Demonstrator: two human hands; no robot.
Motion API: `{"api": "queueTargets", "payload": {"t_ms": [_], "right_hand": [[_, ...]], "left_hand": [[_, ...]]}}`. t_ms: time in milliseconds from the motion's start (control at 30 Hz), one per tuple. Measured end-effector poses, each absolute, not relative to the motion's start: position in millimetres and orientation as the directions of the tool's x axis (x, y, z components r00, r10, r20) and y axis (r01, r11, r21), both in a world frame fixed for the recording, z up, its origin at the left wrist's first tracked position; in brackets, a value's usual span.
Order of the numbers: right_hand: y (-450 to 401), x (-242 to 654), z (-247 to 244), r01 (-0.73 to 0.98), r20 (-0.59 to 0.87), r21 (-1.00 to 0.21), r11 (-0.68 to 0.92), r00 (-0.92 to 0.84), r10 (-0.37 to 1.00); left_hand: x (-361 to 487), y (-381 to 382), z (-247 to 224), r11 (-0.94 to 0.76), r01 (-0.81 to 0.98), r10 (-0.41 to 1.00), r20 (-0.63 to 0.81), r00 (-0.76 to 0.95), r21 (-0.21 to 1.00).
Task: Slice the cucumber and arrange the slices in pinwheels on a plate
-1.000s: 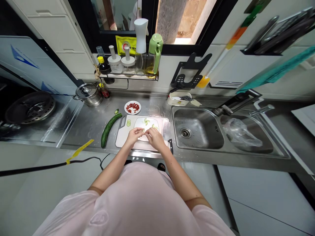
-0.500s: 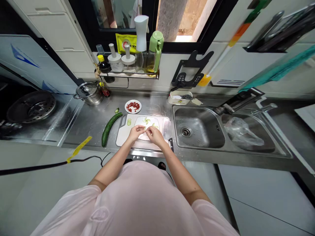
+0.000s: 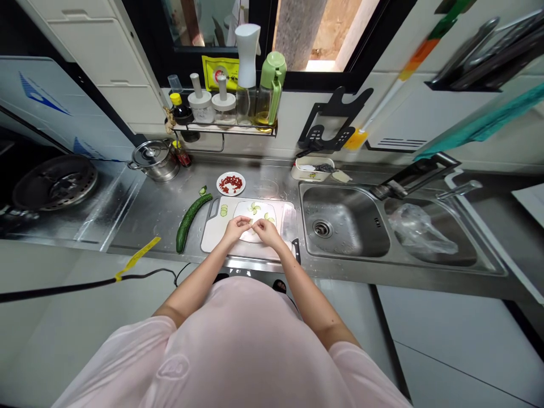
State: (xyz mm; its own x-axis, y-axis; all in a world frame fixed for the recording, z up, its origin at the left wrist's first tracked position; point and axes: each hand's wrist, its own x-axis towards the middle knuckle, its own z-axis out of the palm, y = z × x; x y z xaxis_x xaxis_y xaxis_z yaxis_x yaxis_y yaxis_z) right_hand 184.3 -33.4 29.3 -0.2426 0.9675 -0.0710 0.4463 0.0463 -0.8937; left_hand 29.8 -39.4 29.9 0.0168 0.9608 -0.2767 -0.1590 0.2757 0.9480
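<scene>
My left hand and my right hand meet over a white plate on a white cutting board, fingertips close together; anything between them is hidden. Pale green cucumber slices lie on the plate, and a few more sit on the board. To the left of the board rests a dark green cucumber, with a small cut piece beyond its end. Behind the board stands a small plate of chopped red food. A black handle shows at the board's right corner.
A steel pot stands on the steel counter left of the plates. Further left is a gas burner. To the right lies a double sink, with a plastic bag in its far basin. Bottles and jars line a shelf.
My hands have shifted slightly toward the far end of the plate and stay close together. The whole view has drifted a little as my head moved.
</scene>
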Motion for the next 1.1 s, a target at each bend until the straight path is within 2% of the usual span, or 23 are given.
{"api": "queueTargets", "payload": {"t_ms": [300, 633, 867, 1000, 1100], "right_hand": [[-21.8, 188.5, 10.8, 0.484, -0.133, -0.875, 0.012, -0.264, 0.955], [-14.1, 185.1, -1.9, 0.687, -0.258, -0.727, -0.002, -0.271, 0.927], [-27.2, 177.3, 7.0, 0.848, -0.274, -0.521, 0.094, -0.27, 0.923], [-34.5, 173.5, 6.6, 0.896, -0.287, -0.432, 0.098, -0.24, 0.927], [-38.3, 172.4, 5.2, 0.906, -0.269, -0.41, 0.104, -0.229, 0.936]], "left_hand": [[25.6, -22.9, 23.8, 0.327, 0.014, 0.94, -0.327, 0.097, 0.945], [23.3, -9.7, 9.6, 0.335, 0.403, 0.916, -0.395, 0.074, 0.852], [26.2, -15.8, 7.4, 0.17, 0.705, 0.943, -0.32, 0.085, 0.689], [27.8, -22.3, 13.0, 0.05, 0.789, 0.959, -0.25, 0.133, 0.613], [27.6, -26.5, 16.9, -0.028, 0.829, 0.963, -0.208, 0.173, 0.559]]}}
